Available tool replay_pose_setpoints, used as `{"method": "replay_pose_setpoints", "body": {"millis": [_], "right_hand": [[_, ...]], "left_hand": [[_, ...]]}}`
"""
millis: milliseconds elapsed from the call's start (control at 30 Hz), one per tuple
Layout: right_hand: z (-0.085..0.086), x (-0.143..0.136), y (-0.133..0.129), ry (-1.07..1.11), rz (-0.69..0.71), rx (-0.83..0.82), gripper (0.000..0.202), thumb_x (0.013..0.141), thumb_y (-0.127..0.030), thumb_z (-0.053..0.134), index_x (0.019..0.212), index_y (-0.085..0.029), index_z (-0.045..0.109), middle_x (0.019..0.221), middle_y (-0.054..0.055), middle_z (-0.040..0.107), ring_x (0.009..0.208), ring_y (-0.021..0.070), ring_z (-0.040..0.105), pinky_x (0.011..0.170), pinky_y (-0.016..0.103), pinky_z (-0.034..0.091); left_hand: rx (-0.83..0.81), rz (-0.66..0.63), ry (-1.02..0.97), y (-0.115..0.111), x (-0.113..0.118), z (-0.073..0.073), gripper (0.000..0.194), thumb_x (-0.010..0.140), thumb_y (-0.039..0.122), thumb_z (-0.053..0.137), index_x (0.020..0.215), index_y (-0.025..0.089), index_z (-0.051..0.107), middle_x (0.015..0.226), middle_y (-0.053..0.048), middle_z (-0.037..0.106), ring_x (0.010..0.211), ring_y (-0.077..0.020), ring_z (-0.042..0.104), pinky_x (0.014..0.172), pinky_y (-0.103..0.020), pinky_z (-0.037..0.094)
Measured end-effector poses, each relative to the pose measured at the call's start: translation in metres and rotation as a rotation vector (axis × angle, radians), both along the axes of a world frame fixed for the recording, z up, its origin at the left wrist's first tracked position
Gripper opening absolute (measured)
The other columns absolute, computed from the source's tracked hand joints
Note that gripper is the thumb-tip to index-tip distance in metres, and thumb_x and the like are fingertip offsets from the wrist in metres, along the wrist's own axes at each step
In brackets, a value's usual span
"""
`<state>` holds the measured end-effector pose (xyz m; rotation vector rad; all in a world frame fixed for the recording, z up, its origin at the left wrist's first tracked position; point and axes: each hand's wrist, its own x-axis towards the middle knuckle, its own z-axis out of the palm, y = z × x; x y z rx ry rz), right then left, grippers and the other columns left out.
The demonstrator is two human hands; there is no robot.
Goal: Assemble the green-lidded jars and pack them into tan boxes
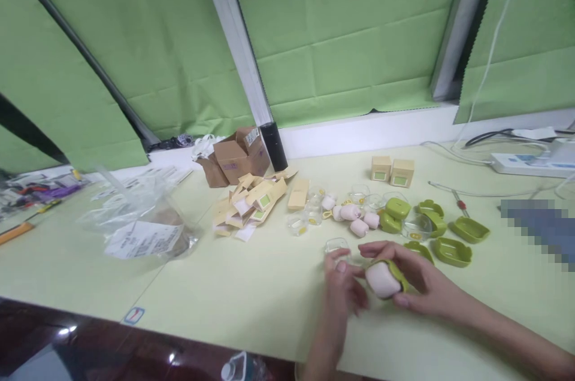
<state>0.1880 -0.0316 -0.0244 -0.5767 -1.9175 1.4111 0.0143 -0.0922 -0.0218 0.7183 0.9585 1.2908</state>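
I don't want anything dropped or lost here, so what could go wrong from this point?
The pale pink piece sits exposed in the green shell held by the right hand, so it might slip out. The clear cover by the left hand's fingers could get knocked. The rounded loose pink pieces may roll if bumped.

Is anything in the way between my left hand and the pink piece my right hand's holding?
Nothing visible stands between your left hand and the pink piece, which sits in the green shell in your right hand. The clear cup is beyond the left fingers.
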Motion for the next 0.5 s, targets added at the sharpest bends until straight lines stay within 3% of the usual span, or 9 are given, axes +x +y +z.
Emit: {"method": "replay_pose_setpoints", "body": {"millis": [67,100,133,200,267,367,500], "right_hand": [[0.0,0.002,0.005,0.118,-0.095,-0.123,0.038,0.074,-0.048,0.066,0.098,-0.025,0.047,0.129,0.012,0.049,0.104,0.0256,0.06,0.082,0.039,0.051],[0.0,0.002,0.008,0.134,-0.154,-0.167,0.039,0.075,-0.048,0.066,0.099,-0.025,0.046,0.126,0.011,0.051,0.094,0.0235,0.063,0.074,0.037,0.054],[0.0,0.003,0.01,0.124,-0.224,-0.191,0.04,0.074,-0.048,0.065,0.101,-0.025,0.046,0.12,0.01,0.055,0.086,0.0216,0.064,0.068,0.035,0.055],[0.001,0.003,0.013,0.059,-0.361,-0.163,0.043,0.073,-0.047,0.066,0.106,-0.024,0.049,0.107,0.008,0.06,0.08,0.0203,0.063,0.065,0.033,0.054],[0.002,0.002,0.014,-0.033,-0.42,-0.066,0.045,0.073,-0.044,0.066,0.111,-0.024,0.051,0.101,0.006,0.061,0.082,0.0211,0.06,0.069,0.033,0.052],[0.007,0.0,0.01,-0.161,-0.317,0.116,0.046,0.073,-0.036,0.068,0.115,-0.026,0.052,0.109,0.006,0.059,0.091,0.0225,0.058,0.077,0.035,0.049],[0.015,-0.002,0.003,-0.293,-0.177,0.302,0.047,0.072,-0.024,0.066,0.117,-0.028,0.054,0.105,0.004,0.058,0.099,0.0228,0.054,0.084,0.034,0.045]], "left_hand": [[0.117,0.202,0.375,0.008,-0.02,0.006,0.049,0.066,0.037,0.068,0.107,0.021,0.046,0.097,-0.005,0.059,0.079,-0.0156,0.054,0.07,-0.026,0.04],[0.145,0.242,0.588,0.013,-0.028,0.009,0.054,0.061,0.03,0.072,0.108,0.021,0.047,0.106,-0.006,0.056,0.093,-0.0192,0.051,0.082,-0.029,0.038],[0.151,0.231,0.767,0.019,-0.035,0.01,0.057,0.059,0.025,0.073,0.11,0.02,0.048,0.111,-0.008,0.053,0.104,-0.0225,0.046,0.089,-0.032,0.034],[0.119,0.078,0.981,0.03,-0.039,0.01,0.056,0.06,0.022,0.07,0.112,0.019,0.05,0.112,-0.009,0.051,0.11,-0.0263,0.043,0.094,-0.036,0.032],[0.134,-0.1,1.034,0.037,-0.034,0.007,0.05,0.063,0.021,0.067,0.11,0.02,0.051,0.108,-0.007,0.052,0.107,-0.0259,0.045,0.093,-0.036,0.033],[0.257,-0.27,1.031,0.041,-0.017,-0.001,0.044,0.064,0.024,0.068,0.105,0.019,0.054,0.104,-0.006,0.053,0.104,-0.0261,0.045,0.089,-0.034,0.036],[0.272,-0.29,0.986,0.037,-0.004,-0.011,0.048,0.063,0.02,0.068,0.107,0.016,0.05,0.103,-0.008,0.051,0.1,-0.026,0.047,0.086,-0.035,0.038]]}}
